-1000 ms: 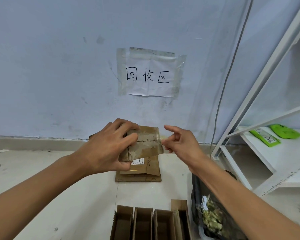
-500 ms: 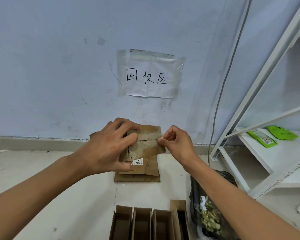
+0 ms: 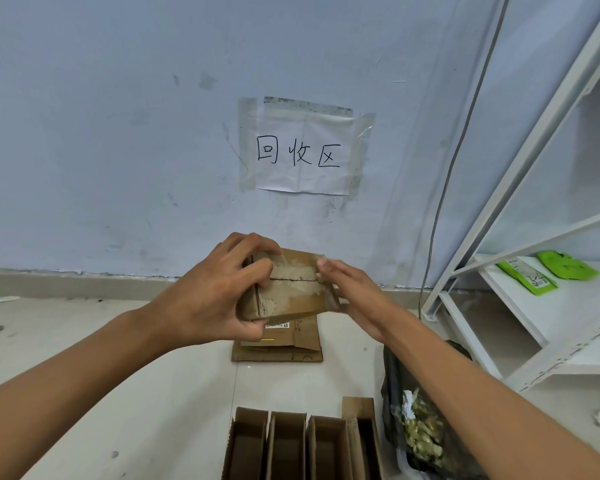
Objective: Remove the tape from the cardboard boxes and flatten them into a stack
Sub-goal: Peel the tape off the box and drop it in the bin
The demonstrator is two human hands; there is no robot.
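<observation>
I've got the small brown cardboard box (image 3: 284, 289) up in front of me, approx chest height, over the floor by the pale blue wall (image 3: 118, 133). My left hand (image 3: 212, 292) grips its left end: fingers curled over the top edge, thumb underneath. The box's facing side shows a closed flap seam w/ whitish torn tape residue (image 3: 291, 271) along it.

My right hand (image 3: 354, 299) is at the box's right end w/ fingers fairly straight; the fingertips (image 3: 323, 263) touch the upper right corner at the tape's end. Can't tell if they actually pinch tape or just press there.

Directly below the box, on the light floor (image 3: 101, 393), lies the stack of flattened brown cardboard pieces (image 3: 281, 348), the top one w/ a white label. Nearer me, at the bottom edge of view, a row of open-topped brown cardboard boxes (image 3: 302, 448) stands side by side. Just right of those sits a dark plastic bag (image 3: 395, 403) holding crumpled yellowish tape scraps.

On the wall above: a white paper sign (image 3: 302, 150) w/ handwritten characters, taped at its edges. A grey cable (image 3: 454, 174) runs down the wall to its right. At right, a white metal shelf rack (image 3: 534, 306) w/ two bright green flat packets (image 3: 548, 275) on one shelf.
</observation>
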